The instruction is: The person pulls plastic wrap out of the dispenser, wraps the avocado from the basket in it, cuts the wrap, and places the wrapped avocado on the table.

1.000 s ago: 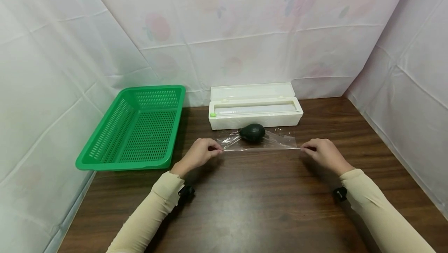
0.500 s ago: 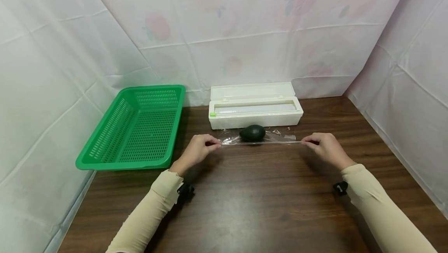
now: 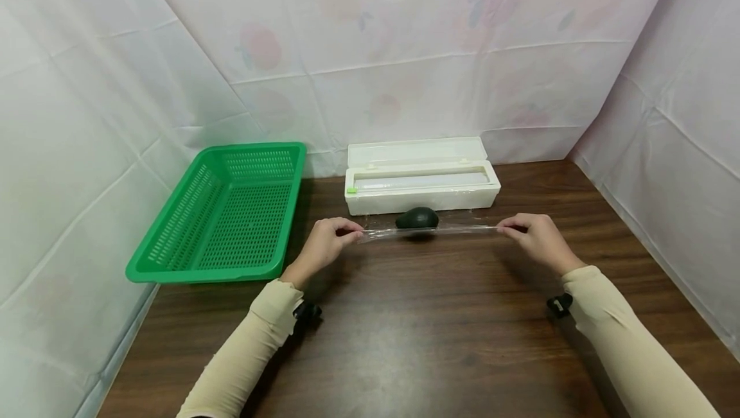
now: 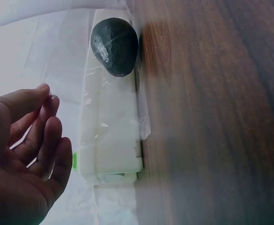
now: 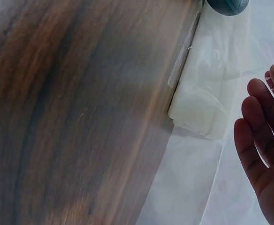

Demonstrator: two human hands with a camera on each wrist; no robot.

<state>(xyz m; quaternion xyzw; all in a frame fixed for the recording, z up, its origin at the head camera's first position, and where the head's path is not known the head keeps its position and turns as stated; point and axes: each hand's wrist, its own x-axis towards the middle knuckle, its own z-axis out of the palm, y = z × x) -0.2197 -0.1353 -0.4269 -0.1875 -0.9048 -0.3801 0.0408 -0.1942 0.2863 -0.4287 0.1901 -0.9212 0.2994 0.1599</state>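
A dark green avocado [image 3: 417, 216] lies on a sheet of clear cling film [image 3: 462, 230] in the middle of the table. My left hand [image 3: 325, 243] pinches the left end of the film's near edge between thumb and forefinger. On the other side, my right hand [image 3: 535, 241] pinches the right end in the same way. Between them the edge is pulled taut, raised in front of the avocado and overlapping its lower part in the head view. In the left wrist view, the other fingers of the left hand [image 4: 31, 140] are loosely bent.
Right behind the avocado stands a white cling film box [image 3: 422, 200] with its lid up and a green slider at its left end. A green slotted basket [image 3: 202, 275] is on the left. Pale printed cloth [image 3: 370, 52] surrounds the wooden table [image 3: 416, 341].
Both hands have moved slightly forward, carrying the film's near edge from in front of the avocado up toward it. The avocado, box and basket have stayed in place.
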